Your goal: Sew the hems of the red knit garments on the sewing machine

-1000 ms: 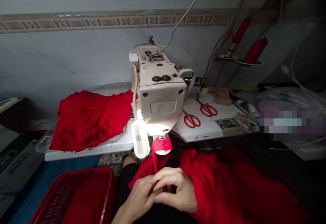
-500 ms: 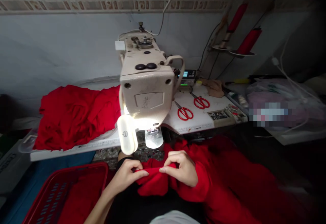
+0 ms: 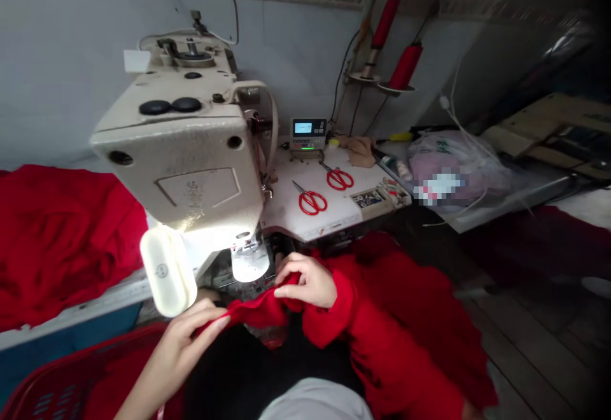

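Stretched between my two hands is a strip of red fabric (image 3: 260, 308), below and in front of the sewing machine (image 3: 191, 153). My left hand (image 3: 191, 331) pinches one end of it, just under the machine's oval lamp (image 3: 168, 272). On the other side, my right hand (image 3: 308, 282) grips the fabric between thumb and fingers, close to the lit presser foot area with its clear guard (image 3: 251, 262). More red cloth wraps my right forearm and spreads out to the right. Fabric partly hides the fingertips of both hands.
Two red-handled scissors (image 3: 312, 202) lie on the white table (image 3: 286, 219) beside a control panel (image 3: 308, 135). Red thread cones (image 3: 405, 67) stand behind. A red fabric pile (image 3: 62, 242) is at left, above a red basket (image 3: 52, 369). A plastic bag (image 3: 458, 165) sits right.
My view has swung right and nearer the machine. My hands have moved farther apart, drawing the red fabric out into a longer strip between them.
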